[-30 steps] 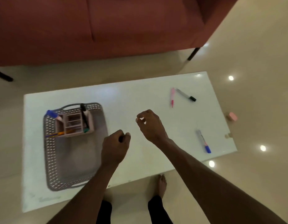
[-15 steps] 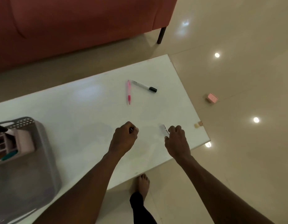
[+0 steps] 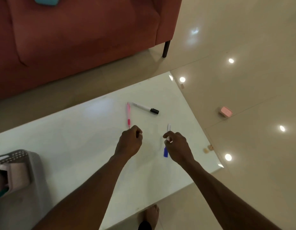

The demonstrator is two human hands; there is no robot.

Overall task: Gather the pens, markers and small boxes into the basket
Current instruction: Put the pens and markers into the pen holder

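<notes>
A white glossy table stands on a pale tiled floor dotted with reflected ceiling lights, with a rust-red sofa behind it and a small pink box lying on the floor off the table's right edge. A person's bare foot shows below the near edge. At the table's left end sits the grey perforated basket, only partly in view, with a pink organizer inside it. The right hand pinches a blue-capped marker between thumb and fingertips, the marker tilted with its blue cap pointing down toward the table and its white end poking up past the fingers. The left hand is curled into a fist near the middle of the table; whether it grips anything cannot be told. Just beyond its knuckles lies a pink pen, and beside that, nearly meeting it at their far ends, a white marker with a black cap, both flat on the table.
</notes>
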